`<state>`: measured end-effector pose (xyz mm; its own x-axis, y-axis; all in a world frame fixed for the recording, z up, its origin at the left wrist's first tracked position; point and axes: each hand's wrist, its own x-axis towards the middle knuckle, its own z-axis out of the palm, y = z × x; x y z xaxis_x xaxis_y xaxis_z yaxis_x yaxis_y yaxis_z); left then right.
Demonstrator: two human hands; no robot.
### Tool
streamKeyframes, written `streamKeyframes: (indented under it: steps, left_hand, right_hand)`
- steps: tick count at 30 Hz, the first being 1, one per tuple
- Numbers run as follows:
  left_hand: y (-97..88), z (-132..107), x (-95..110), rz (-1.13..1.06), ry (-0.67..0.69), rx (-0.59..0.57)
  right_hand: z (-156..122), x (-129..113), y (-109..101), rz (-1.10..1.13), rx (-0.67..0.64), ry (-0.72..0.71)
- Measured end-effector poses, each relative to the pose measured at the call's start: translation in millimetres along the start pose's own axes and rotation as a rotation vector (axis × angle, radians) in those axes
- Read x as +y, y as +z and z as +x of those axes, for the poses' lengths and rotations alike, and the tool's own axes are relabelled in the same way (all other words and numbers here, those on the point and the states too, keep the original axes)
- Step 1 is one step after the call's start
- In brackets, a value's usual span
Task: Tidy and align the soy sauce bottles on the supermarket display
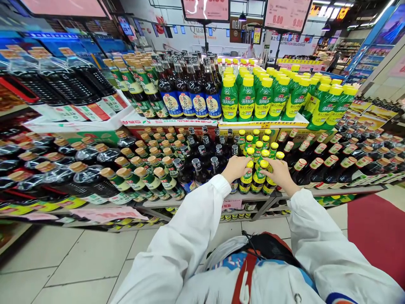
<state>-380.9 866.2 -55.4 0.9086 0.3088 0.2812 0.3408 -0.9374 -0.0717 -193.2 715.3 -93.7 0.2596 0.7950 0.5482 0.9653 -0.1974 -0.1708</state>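
My left hand (236,168) reaches to the left front oyster sauce bottle (245,182), its fingers curled at the bottle's neck and yellow cap. My right hand (282,172) is closed around the top of the right front oyster sauce bottle (268,185), hiding its cap. Between the two hands stands another small oyster sauce bottle (258,179) with a green and yellow label. All three are upright on the lower shelf, in front of more rows of the same bottles. Some fingertips are hidden behind the caps.
Dark blue-labelled fish sauce bottles (198,171) stand left of my hands, and red-capped dark bottles (316,166) to the right. Larger green squeeze bottles (247,99) fill the raised shelf above. A pink price tag (232,204) hangs on the shelf edge. Below lies a tiled floor (85,257).
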Motion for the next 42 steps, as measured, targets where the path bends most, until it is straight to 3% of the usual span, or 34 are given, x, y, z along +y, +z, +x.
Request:
streamKeyframes:
  steps: [2, 4, 7, 10, 13, 17, 27, 31, 34, 36, 38, 39, 42]
  left_hand:
    - [-0.4, 1, 2, 0.002, 0.025, 0.031]
    - [0.1, 3, 7, -0.018, 0.074, 0.095]
    - [1.5, 12, 23, -0.063, 0.149, 0.148]
    - [3.3, 26, 41, -0.053, 0.142, 0.068]
    - [5.2, 35, 51, -0.054, 0.090, -0.007]
    - [4.7, 40, 49, -0.090, 0.103, -0.032]
    - [3.7, 44, 46, -0.098, 0.109, -0.042]
    - [6.4, 40, 45, -0.068, 0.120, -0.022]
    - [6.4, 32, 44, -0.075, 0.146, 0.051]
    - [5.8, 23, 42, -0.126, 0.162, 0.152]
    - [5.6, 10, 41, -0.180, 0.160, 0.249]
    - [5.7, 2, 40, -0.199, 0.158, 0.300]
    - [7.8, -26, 39, -0.240, 0.180, 0.490]
  right_hand:
    - [-3, 14, -11, 0.070, 0.029, -0.112]
    - [-5, 29, -24, 0.068, 0.049, -0.123]
    - [-7, 44, -37, 0.051, -0.140, 0.045]
    - [-10, 46, -35, 0.129, -0.283, 0.149]
    - [-16, 40, -25, 0.172, -0.178, 0.196]
    - [-20, 30, -19, 0.067, -0.084, 0.255]
    - [-17, 29, -14, -0.015, -0.085, 0.324]
    - [-18, 36, -22, 0.087, -0.151, 0.279]
    - [-11, 44, -42, 0.284, -0.166, 0.293]
    - [2, 48, -60, 0.329, -0.038, 0.352]
    - [21, 50, -77, 0.150, 0.122, 0.383]
    - [32, 51, -83, 0.034, 0.113, 0.405]
    - [63, 49, -86, -0.270, -0.188, 0.379]
